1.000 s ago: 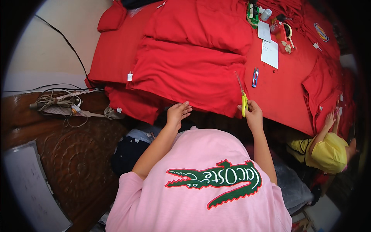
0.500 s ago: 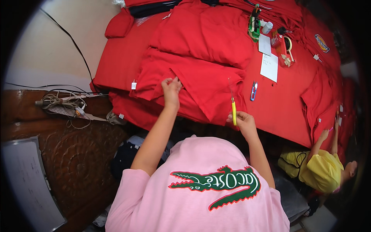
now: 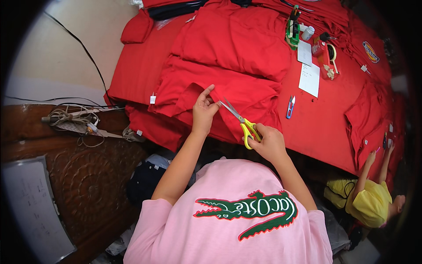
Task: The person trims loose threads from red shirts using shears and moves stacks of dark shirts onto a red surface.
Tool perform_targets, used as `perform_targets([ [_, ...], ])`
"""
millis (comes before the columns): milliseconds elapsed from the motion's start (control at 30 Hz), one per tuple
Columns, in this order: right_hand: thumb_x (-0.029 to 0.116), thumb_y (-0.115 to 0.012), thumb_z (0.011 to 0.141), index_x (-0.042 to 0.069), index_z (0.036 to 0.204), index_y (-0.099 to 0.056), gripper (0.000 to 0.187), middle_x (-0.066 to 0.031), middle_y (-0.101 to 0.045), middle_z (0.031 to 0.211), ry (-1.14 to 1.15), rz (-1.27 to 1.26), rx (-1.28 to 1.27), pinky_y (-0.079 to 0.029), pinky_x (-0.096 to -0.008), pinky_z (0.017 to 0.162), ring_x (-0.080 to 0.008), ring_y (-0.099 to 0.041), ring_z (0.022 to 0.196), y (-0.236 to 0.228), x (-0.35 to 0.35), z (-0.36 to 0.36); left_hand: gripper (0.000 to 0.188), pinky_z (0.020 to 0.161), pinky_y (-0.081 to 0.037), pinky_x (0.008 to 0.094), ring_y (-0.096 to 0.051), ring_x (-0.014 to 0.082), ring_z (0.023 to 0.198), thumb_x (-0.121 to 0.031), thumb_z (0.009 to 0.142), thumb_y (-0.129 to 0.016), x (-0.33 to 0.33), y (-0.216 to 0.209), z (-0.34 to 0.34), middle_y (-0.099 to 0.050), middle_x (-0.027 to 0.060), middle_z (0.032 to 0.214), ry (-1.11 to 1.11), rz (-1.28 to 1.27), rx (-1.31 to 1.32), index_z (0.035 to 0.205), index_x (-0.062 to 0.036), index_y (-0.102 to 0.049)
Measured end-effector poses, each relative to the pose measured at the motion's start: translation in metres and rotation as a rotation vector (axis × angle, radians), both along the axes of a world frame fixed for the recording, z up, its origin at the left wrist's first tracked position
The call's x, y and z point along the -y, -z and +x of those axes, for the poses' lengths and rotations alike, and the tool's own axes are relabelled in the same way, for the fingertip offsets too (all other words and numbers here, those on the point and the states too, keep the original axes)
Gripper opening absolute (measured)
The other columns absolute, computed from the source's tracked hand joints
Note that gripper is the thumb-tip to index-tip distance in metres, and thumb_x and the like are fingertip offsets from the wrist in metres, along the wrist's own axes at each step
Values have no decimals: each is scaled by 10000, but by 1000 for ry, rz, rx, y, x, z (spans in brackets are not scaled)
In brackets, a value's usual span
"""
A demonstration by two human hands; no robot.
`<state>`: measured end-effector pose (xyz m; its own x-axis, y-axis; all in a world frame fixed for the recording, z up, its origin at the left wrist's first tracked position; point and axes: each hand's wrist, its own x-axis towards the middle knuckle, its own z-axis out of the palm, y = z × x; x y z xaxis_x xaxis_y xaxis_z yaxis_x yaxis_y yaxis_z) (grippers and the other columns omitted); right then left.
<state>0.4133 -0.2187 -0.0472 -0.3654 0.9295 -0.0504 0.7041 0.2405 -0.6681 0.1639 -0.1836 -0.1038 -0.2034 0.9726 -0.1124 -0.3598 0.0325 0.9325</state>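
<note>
In my right hand is a pair of scissors with yellow-green handles, its blades slightly apart and pointing up and left. The blade tips are beside my left hand, close to its thumb. That hand has its fingers on a lifted edge of a red garment, the cloth passing between index finger and thumb. The garment lies folded over the near edge of the table, part of it hanging down. Behind it rests a larger heap of red cloth.
Thread snips with blue handles lie right of the garment. Beyond them are white papers, a tape roll, a white bottle and a green holder. At the right, a person in yellow handles red cloth. Coiled cords hang left.
My right hand has moved left and turned the scissors from upright to slanting toward my left hand. My left hand has shifted slightly right with the cloth edge.
</note>
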Motion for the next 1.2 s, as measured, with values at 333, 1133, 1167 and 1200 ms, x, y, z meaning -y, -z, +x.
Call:
perform_targets([
  [333,322,-823,787,44,873,-632,347,-97,-596,649,-94,22,-69,-467,-456,604,-317,-623,649,-9,-9,-8,805,976,-549,276,-628,129,1111,205,866,-626,29,-40,13,-586,103,1326,89,137,-93,1585,-7,-333],
  [1133,319,-819,776,30,871,-663,342,-131,-601,644,-105,-3,-73,-459,-449,641,-336,-594,610,-2,-9,-6,865,949,-553,248,-643,99,995,194,865,-662,42,-30,18,-652,71,1236,32,130,-71,1619,-34,-302],
  [1167,321,-819,776,30,872,-665,343,-128,-604,649,-109,10,-70,-457,-447,641,-334,-593,612,-2,-9,-6,871,943,-557,249,-644,99,991,198,860,-664,44,-28,17,-650,73,1240,26,129,-75,1618,-34,-303],
  [1200,323,-820,776,30,872,-665,345,-125,-607,654,-115,15,-57,-454,-444,641,-331,-595,617,-3,-8,-7,876,938,-561,249,-645,99,986,202,856,-666,44,-28,15,-649,74,1244,20,130,-79,1618,-35,-304],
])
